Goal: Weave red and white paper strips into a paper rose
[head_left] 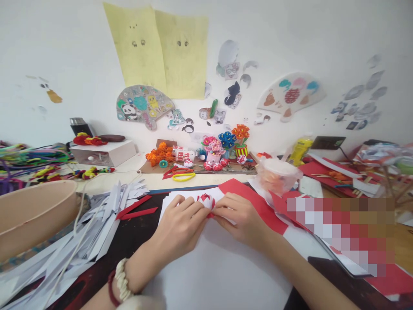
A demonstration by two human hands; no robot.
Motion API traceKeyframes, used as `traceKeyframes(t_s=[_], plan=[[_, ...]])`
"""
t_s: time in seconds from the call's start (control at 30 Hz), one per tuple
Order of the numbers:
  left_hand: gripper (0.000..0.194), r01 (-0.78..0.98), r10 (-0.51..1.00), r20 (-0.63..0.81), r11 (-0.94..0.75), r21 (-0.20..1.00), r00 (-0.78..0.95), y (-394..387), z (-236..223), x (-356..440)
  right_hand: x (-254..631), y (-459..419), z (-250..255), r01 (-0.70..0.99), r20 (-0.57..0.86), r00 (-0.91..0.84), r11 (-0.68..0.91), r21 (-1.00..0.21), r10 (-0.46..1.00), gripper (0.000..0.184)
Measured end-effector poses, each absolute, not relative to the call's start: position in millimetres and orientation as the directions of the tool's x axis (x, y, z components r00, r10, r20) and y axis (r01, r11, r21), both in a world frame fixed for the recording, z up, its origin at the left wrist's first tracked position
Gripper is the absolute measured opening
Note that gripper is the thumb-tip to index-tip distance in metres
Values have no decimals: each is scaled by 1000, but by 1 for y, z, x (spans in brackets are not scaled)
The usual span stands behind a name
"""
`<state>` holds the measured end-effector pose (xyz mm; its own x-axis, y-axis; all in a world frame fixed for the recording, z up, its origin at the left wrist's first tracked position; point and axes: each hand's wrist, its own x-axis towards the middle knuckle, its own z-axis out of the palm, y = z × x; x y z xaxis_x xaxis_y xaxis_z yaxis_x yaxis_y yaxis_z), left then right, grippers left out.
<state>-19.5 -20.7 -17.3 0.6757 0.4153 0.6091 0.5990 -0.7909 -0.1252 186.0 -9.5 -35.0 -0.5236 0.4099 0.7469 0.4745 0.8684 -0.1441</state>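
Observation:
Both hands meet over white paper sheets (pixel 226 262) in the middle of the table. Between them is a small red-and-white folded paper flower (pixel 206 200). My left hand (pixel 183 224) grips its left side with the fingers curled. My right hand (pixel 237 217) pinches its right lower edge with thumb and fingertips. The fingers partly hide the flower's lower part. Red paper (pixel 238 191) lies under and behind my right hand. Two red paper strips (pixel 137 209) rest to the left of my left hand.
Many white paper strips (pixel 103 215) are heaped at left beside a beige tub (pixel 38 211). Behind stand pipe-cleaner flowers (pixel 227 140), yellow-handled scissors (pixel 183 176) and a white box (pixel 103 153). A plastic-wrapped cup (pixel 277 172) and a yellow bottle (pixel 300 150) are at the right.

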Motion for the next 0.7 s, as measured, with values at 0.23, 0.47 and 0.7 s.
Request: traceKeyframes(t_s=[0.23,0.47,0.7], plan=[[16,564,352,614,-804,-189,707,-20,-19,-21,186,-10,-34,494,733,-550,863,-102,401,15],[20,536,330,589,-816,-215,738,-20,-19,-19,185,-11,-36,493,705,-590,867,-70,393,25],[22,513,336,528,-826,-232,780,-21,-22,-18,183,-11,-38,480,675,-649,877,3,353,32]])
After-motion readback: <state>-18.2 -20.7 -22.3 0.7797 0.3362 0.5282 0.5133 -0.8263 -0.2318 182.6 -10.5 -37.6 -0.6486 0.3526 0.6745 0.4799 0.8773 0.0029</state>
